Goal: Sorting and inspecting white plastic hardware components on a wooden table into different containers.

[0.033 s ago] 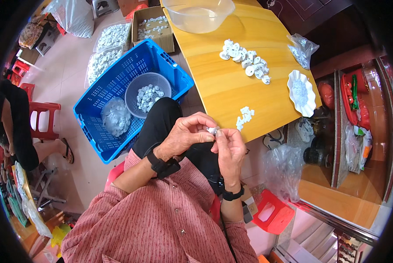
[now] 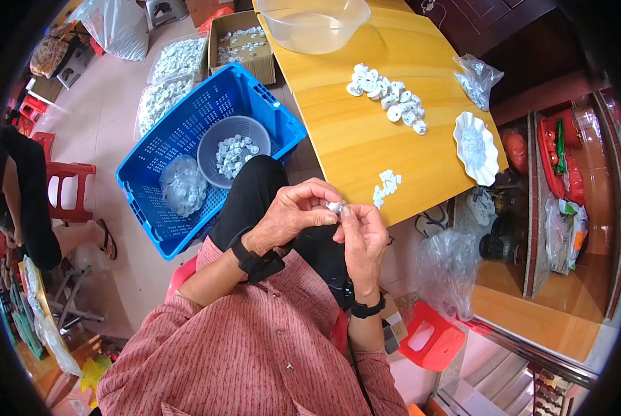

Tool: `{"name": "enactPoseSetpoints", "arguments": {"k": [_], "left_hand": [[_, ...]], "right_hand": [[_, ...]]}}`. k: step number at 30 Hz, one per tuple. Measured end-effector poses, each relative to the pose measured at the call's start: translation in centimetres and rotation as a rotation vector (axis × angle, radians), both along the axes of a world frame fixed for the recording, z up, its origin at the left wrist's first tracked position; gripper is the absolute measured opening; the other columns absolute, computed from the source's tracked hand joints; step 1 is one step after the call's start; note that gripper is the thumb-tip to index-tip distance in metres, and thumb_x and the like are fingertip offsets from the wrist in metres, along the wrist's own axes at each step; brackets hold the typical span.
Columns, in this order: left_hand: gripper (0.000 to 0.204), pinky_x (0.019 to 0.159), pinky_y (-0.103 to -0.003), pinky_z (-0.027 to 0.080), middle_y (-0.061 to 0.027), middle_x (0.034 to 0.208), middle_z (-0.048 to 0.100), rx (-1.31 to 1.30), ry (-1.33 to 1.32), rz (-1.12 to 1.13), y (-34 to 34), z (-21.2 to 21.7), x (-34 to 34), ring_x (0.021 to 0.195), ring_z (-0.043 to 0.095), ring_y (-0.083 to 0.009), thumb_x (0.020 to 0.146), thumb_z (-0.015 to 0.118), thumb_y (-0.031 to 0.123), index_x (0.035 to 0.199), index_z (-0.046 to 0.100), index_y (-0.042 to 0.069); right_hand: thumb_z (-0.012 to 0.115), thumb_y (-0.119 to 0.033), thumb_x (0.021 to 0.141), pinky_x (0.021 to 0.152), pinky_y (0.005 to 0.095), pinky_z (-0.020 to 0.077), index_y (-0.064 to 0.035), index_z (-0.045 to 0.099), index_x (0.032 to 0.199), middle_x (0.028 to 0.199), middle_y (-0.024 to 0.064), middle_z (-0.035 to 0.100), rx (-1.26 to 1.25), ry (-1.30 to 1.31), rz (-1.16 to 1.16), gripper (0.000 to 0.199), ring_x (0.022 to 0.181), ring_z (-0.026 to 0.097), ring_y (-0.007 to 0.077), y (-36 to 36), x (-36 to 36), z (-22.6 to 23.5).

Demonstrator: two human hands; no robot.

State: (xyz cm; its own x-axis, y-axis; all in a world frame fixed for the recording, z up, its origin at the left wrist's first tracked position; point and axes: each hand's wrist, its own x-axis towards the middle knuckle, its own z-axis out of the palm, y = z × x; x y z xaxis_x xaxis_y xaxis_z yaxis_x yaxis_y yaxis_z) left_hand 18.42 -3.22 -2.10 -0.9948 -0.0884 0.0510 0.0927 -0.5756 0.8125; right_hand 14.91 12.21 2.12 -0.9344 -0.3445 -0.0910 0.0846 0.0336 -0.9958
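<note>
Above my lap, at the table's near corner, my left hand and my right hand meet fingertip to fingertip. Both are closed in a pinch on one small white plastic part, mostly covered by the fingers. Just beyond them on the wooden table lies a little pile of small flat white pieces. Farther back is a cluster of round white plastic parts. A white scalloped dish holding tiny clear-looking bits stands at the table's right edge.
Left of my knees, a blue crate holds a grey bowl of white parts and a filled clear bag. A clear basin stands at the table's far end. Red stools and another person's leg are at left.
</note>
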Motion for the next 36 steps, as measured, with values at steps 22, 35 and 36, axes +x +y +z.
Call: {"name": "enactPoseSetpoints", "arguments": {"k": [22, 35, 36], "left_hand": [[0.034, 0.067, -0.027, 0.054, -0.007, 0.096, 0.07, -0.604, -0.286, 0.496, -8.6, -0.1, -6.1, 0.079, 0.064, -0.0116, 0.087, 0.075, 0.016, 0.112, 0.068, -0.004], [0.031, 0.09, -0.046, 0.05, -0.0165, 0.119, 0.063, -1.521, 0.437, 0.28, -0.2, 2.7, -21.0, 0.102, 0.06, -0.0388, 0.08, 0.066, 0.003, 0.111, 0.068, 0.004], [0.029, 0.088, -0.047, 0.05, -0.0165, 0.116, 0.063, -1.6, 0.471, 0.213, -0.1, 2.6, -21.2, 0.099, 0.061, -0.0384, 0.079, 0.066, 0.004, 0.108, 0.07, 0.004]], "right_hand": [[0.063, -0.008, 0.097, 0.058, 0.0238, 0.0479, 0.0017, 0.059, 0.099, 0.08, 0.0033, 0.061, 0.172, 0.298, -0.325, 0.011, 0.062, 0.055, 0.0077, 4.1, -1.7, -2.8], [0.066, -0.004, 0.091, 0.063, 0.035, 0.0516, 0.0007, 0.063, 0.097, 0.089, 0.0133, 0.06, 0.45, 0.536, -0.327, 0.008, 0.073, 0.062, 0.0241, 4.2, -2.0, -2.1], [0.066, -0.004, 0.091, 0.063, 0.035, 0.0516, 0.0007, 0.063, 0.097, 0.089, 0.0133, 0.06, 0.453, 0.532, -0.332, 0.008, 0.073, 0.062, 0.0241, 4.3, -2.0, -2.2]]}}
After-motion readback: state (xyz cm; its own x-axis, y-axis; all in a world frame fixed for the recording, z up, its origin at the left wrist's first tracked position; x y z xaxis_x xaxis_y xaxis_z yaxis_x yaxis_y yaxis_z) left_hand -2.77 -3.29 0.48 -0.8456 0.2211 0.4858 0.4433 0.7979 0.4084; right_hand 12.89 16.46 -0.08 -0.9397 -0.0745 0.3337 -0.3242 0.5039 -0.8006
